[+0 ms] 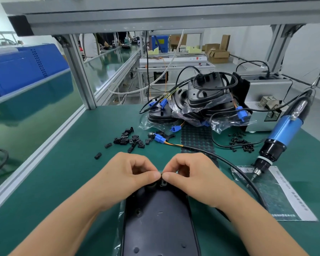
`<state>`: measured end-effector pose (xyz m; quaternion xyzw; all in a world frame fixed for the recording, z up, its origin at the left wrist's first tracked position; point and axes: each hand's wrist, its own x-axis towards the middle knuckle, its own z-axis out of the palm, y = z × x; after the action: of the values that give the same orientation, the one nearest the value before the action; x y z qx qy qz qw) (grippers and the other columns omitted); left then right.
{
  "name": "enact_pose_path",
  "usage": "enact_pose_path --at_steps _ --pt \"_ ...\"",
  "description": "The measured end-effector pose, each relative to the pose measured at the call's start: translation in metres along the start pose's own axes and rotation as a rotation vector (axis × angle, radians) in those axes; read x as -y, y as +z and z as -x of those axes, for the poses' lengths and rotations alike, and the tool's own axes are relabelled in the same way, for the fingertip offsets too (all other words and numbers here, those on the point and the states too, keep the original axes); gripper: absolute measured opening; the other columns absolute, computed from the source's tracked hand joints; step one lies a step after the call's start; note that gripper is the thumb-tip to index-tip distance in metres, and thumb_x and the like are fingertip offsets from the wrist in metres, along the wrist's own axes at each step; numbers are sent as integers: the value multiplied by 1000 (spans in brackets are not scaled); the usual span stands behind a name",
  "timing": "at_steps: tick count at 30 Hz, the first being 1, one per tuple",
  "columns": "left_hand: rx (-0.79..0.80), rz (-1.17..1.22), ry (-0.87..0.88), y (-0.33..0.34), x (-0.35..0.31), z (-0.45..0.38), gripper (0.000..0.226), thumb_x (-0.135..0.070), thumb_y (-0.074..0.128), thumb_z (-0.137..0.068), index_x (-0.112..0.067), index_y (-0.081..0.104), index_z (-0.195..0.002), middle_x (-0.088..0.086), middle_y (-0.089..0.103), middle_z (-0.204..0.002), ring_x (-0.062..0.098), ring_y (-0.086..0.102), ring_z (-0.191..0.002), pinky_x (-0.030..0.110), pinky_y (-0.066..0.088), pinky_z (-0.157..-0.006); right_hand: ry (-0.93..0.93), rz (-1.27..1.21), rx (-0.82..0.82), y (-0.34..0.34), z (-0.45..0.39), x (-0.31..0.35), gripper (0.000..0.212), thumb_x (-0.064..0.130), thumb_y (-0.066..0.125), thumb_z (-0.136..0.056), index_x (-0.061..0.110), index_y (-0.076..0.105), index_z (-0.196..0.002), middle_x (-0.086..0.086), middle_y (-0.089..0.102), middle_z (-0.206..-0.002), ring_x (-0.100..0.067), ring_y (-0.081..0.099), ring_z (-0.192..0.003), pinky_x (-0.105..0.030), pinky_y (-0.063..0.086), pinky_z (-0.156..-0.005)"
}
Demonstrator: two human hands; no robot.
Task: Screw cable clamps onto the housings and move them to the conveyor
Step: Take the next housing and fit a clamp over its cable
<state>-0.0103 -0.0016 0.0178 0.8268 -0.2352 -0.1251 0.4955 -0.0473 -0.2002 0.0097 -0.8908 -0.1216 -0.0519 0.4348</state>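
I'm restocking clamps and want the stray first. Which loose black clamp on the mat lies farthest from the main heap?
The single clamp at the lower left, nearest the left hand. It lies alone, apart from the clamp heap behind it.

A green counter (pixel 67 163) is carrying a black housing (pixel 159 218) at its near edge. Beyond the housing, loose cable clamps (pixel 127 139) are lying scattered, a pile of bagged housings (pixel 201 100) is sitting farther back, and black screws (pixel 241 143) are lying to its right.
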Motion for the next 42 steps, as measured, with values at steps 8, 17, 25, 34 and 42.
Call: enact_pose_path --at_steps 8,17,25,34,42 --pt "-86 -188 183 9 -52 -48 7 -30 70 -84 -28 76 -81 -11 74 -80 1 67 -75 15 51 -74 20 -68 -59 2 8 -5 10 39 72 -79 30 68 -78 24 64 -70 -3 52 -59 -15 41 -59" --pt "318 -652 349 116 -102 -164 17 -10 66 -87 -12 76 -101 5 75 -94 12 65 -82 26 51 -83 395 -173 -368 -40 15 -40 22 19 58 -87 12 66 -68 -5 69 -69 -15 55 -59 -37 48 -64" --pt "309 -1068 372 150 -96 -182 12 -5 56 -84 -5 62 -74 3 50 -62 28 50 -71 28 33 -57 495 -24 -953 -68 21 -44 18 20 53 -83 18 58 -67 8 58 -63 -6 49 -62 -17 32 -53" --pt "243 -869 338 141 -93 -178 12 -9 62 -88 -7 73 -93 3 68 -88 20 61 -90 27 47 -76 631 -224 -1302 -83 29 -63 42 39 58 -89 15 46 -121 1 51 -107 -17 48 -94 -30 32 -78" --pt "99 -267 129 81 -110 -127 12 -4 63 -85 -10 72 -90 3 73 -73 6 63 -60 14 52 -58 458 -991 -1091 -87 15 -68 17 15 55 -96 9 53 -81 -5 54 -66 -13 53 -54 -28 48 -59"
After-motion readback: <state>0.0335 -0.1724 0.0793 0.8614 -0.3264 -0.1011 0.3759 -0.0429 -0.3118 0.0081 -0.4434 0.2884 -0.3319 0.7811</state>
